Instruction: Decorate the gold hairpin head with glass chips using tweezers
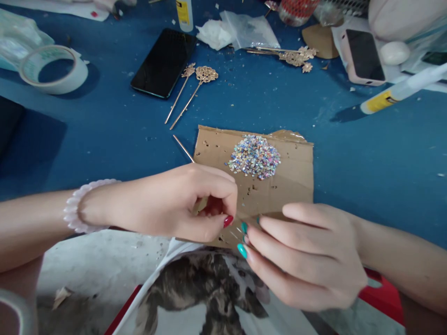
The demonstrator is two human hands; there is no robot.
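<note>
My left hand (pixel 181 200), with a bead bracelet (pixel 92 204) at the wrist, is closed, thumb against the fingers. A thin gold metal stick (pixel 183 149), like the stems of the hairpins nearby, pokes out behind its knuckles; the rest is hidden in the hand. To the right, my right hand (pixel 310 256) has its thumb and index fingertips close together, the other fingers curled. Fine shiny lines show by its fingertips, too blurred to name. Both hands are over the near part of a cardboard piece (pixel 296 177), which bears a pile of small multicoloured chips (pixel 256 156).
Two gold hairpins (pixel 195 93) lie beside a black phone (pixel 162 63). Farther back are more hairpins (pixel 293 56), a plastic bag (pixel 251 30) and a glue bottle (pixel 184 16). A tape roll (pixel 70 77) is at left; a pink-cased phone (pixel 363 56) and glue tube (pixel 384 100) at right.
</note>
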